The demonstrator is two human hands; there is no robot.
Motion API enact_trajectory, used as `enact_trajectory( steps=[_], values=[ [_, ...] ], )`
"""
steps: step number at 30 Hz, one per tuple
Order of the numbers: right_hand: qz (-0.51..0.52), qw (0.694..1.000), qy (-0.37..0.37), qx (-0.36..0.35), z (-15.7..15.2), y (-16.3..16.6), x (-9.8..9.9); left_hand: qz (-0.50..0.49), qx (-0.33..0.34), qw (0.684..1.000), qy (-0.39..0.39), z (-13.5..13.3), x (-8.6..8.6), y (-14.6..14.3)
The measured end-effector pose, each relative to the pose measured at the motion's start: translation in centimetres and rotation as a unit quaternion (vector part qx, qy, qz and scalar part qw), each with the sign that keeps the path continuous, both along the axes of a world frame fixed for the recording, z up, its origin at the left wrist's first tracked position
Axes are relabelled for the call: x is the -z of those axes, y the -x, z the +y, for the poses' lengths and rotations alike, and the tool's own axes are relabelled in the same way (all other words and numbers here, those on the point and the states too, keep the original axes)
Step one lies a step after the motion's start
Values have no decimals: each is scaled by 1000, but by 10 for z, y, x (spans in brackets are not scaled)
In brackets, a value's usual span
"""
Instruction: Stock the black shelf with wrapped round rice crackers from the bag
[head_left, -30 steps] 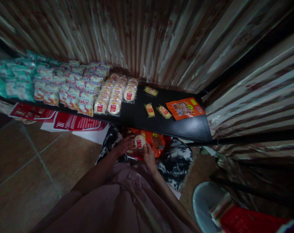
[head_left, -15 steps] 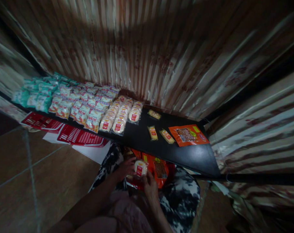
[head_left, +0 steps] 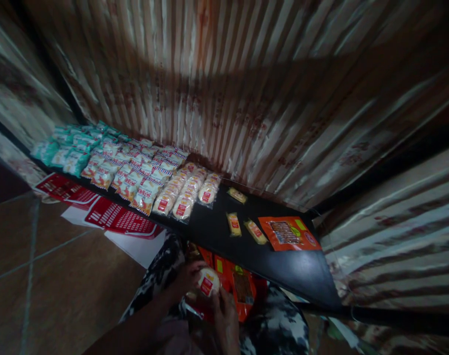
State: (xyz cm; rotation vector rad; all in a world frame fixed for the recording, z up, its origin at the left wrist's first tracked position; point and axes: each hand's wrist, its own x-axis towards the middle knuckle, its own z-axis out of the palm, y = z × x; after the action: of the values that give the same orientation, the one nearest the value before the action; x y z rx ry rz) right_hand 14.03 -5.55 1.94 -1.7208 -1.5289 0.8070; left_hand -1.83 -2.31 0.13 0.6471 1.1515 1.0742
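Observation:
Over my lap, a round white rice cracker pack (head_left: 208, 282) with a red label is held between both hands. My left hand (head_left: 189, 277) grips its left edge, and my right hand (head_left: 225, 310) pinches its lower right side. Behind the pack, orange snack bags (head_left: 243, 288) lie in my lap. Rows of similar rice cracker packs (head_left: 183, 207) lie on the black shelf (head_left: 209, 231) ahead. To their right are small yellow snack packs (head_left: 234, 224) and a flat orange bag (head_left: 289, 233).
White-and-orange snack bags (head_left: 146, 195) and teal snack bags (head_left: 76, 160) fill the shelf's left part. Red baskets (head_left: 123, 217) sit below the shelf's front edge. A pleated curtain (head_left: 217, 98) hangs behind, and a dark rail (head_left: 394, 318) runs at the right.
The view has tilted, so the shelf appears lower. The rice cracker pack stays in both hands, slightly turned and a little lower left in view.

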Motion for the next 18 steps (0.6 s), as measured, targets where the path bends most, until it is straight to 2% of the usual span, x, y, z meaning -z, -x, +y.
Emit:
enact_trajectory(
  steps=[5, 14, 18],
  values=[
    [0, 1000, 21, -20, 3, 3, -4, 107, -50, 992, -47, 1, -10, -2],
    [14, 1000, -17, -14, 17, 15, -17, 240, -86, 961, -103, 4, -51, 3],
    [33, 999, -23, -34, 24, 23, -30, 314, -121, 929, -155, 6, -72, 6]
  ],
)
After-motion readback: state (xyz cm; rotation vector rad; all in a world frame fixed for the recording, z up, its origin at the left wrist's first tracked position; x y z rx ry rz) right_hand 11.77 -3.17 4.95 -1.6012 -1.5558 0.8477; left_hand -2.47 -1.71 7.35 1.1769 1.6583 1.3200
